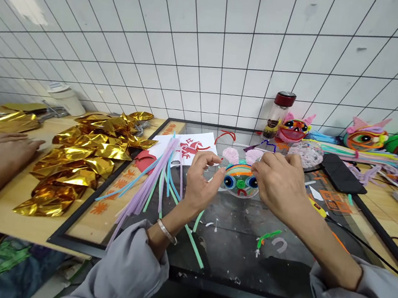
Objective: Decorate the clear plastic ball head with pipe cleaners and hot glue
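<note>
A small animal-head craft (241, 178) with blue eyes, a green nose, striped rainbow forehead and pink fuzzy ears faces me on the black mat. At its left side, my left hand (201, 178) is curved, thumb and index finger apart, with nothing visible between them. My right hand (278, 182) is closed in a pinch at the craft's right eye and edge; the fingers hide whatever they grip. Lilac, blue and green pipe cleaners (154, 172) fan out left of my left hand. A green twisted piece (268, 238) lies nearer me.
Gold foil (82, 157) covers the left tabletop, beside another person's hands (14, 147). White paper with a red cutout (188, 147) lies behind. A glass bottle (278, 113), phone (343, 174), yellow-tipped corded tool (318, 208) and finished animal heads (366, 135) are right.
</note>
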`<state>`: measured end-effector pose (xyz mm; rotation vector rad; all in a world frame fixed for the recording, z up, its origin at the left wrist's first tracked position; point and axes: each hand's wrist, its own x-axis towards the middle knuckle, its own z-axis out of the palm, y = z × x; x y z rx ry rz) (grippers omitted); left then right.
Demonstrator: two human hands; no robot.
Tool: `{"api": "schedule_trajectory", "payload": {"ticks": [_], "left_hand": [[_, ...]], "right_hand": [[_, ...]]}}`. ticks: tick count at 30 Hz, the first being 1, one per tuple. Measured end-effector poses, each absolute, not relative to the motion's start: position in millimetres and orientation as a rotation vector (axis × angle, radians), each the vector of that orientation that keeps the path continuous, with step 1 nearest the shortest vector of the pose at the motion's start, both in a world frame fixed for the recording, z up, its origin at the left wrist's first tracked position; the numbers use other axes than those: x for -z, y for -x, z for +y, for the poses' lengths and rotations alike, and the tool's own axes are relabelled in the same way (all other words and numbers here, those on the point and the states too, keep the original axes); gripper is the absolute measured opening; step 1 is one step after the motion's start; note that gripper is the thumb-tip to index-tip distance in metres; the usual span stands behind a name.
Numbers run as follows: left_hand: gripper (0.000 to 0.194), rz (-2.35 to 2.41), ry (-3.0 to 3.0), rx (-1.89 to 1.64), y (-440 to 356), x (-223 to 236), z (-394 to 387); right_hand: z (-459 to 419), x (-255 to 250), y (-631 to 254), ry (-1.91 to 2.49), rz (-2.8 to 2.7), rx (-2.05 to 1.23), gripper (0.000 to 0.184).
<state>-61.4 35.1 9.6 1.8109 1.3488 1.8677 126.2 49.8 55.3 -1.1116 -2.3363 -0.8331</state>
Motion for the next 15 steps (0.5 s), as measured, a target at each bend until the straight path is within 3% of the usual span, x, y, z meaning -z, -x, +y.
{"api": "schedule_trajectory", "payload": {"ticks": [5, 15], "left_hand": [[0.019, 1.282, -1.540, -1.708, 55, 5, 44], [0.015, 1.114, -1.327, -1.577, 52, 17, 52]], "right_hand": [[52, -60, -116, 1.198, -2.462, 0.740, 0.022], [51, -57, -109, 1.322, -2.529, 0.718, 0.024]]}}
